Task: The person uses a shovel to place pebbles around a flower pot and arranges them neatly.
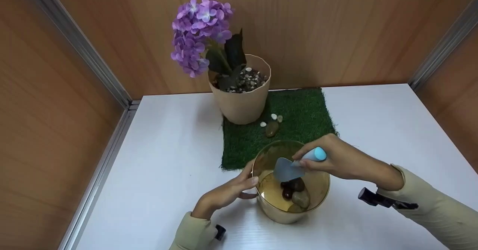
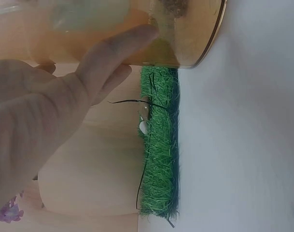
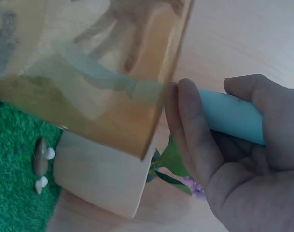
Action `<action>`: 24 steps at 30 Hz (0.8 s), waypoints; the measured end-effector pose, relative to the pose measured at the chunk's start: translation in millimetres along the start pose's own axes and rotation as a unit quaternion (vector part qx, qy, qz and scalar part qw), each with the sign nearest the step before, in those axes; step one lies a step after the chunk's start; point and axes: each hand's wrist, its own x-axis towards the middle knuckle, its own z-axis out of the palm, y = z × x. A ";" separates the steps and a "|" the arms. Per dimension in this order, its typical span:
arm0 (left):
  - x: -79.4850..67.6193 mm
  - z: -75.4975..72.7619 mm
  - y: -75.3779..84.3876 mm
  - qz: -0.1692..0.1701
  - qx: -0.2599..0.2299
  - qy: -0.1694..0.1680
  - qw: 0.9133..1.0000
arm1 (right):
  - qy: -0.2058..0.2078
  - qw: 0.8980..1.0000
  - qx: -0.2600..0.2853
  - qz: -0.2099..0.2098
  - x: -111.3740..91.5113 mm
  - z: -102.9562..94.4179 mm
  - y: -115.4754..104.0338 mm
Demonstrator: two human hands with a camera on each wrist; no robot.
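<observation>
R. hand (image 1: 336, 158) grips trowel (image 1: 286, 170) by handle, blade inside transparent amber bowl (image 1: 280, 216) near pebbles (image 1: 297, 184); L. hand (image 1: 228, 190), fingers extended, braces outer wall. Risk: hard scooping w/ one-sided bracing may tip bowl; smooth pebbles may roll off.

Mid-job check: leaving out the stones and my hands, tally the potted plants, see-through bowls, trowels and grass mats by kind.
Potted plant: 1
Amber see-through bowl: 1
Trowel: 1
Grass mat: 1
Total: 4
</observation>
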 end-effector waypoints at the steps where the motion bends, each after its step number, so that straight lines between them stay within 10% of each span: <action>1: -0.2 0.0 0.0 0.000 0.000 -0.001 1.000 | -0.003 1.000 -0.008 0.001 1.1 2.2 0.0; 24: 0.0 2.3 1.8 0.006 0.005 0.003 1.000 | -0.009 0.993 -0.115 0.002 19.3 46.5 -1.5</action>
